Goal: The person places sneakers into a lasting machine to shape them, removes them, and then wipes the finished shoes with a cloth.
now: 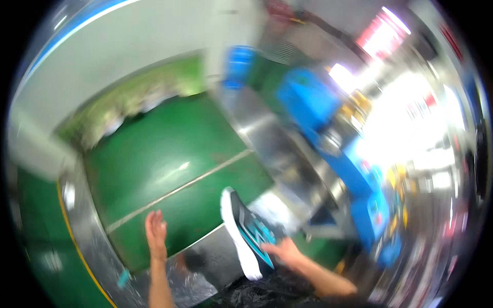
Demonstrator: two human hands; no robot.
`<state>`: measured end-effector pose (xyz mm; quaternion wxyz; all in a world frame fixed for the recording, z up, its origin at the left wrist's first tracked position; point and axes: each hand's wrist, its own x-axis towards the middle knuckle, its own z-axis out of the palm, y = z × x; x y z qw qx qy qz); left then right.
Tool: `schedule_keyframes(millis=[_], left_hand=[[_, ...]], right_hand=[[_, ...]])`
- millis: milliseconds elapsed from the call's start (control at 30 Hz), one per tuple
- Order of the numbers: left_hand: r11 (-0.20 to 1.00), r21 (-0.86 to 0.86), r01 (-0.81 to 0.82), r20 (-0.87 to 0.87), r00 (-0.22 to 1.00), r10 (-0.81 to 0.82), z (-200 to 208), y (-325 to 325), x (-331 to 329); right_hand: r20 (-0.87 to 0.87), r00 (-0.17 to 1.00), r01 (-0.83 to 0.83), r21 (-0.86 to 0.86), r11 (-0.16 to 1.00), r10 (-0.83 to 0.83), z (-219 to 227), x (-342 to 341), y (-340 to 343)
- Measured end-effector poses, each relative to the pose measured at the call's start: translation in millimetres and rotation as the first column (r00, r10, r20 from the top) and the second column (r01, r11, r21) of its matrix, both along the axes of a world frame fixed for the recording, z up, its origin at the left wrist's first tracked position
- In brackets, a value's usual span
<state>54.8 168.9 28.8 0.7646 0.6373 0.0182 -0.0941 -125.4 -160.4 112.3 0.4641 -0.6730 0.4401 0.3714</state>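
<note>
Motion blur smears most of the frame. Low in the centre, the right hand [281, 251] grips a dark grey running shoe with teal stripes and a white sole [246, 233], held on edge above the green conveyor belt [169, 154]. The left hand [155, 228] hovers open at lower left, fingers spread, holding nothing.

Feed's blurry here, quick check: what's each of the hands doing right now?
Left hand: open, empty, fingers spread over the green belt.
Right hand: holding the dark sneaker with teal stripes.
</note>
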Motion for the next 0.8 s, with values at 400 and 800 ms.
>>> schedule_keyframes(millis=[400,800], left_hand=[[0.534,-0.357,0.766,0.121,0.605,-0.787,152,-347,-224],[-0.03,0.146,0.989,-0.028,-0.026,-0.999,191,-709,-471]], right_hand=[[0.921,0.116,0.097,0.362,0.927,-0.372,89,-212,-133],[0.618,-0.651,0.718,0.689,-0.095,-0.441,94,-539,-235]])
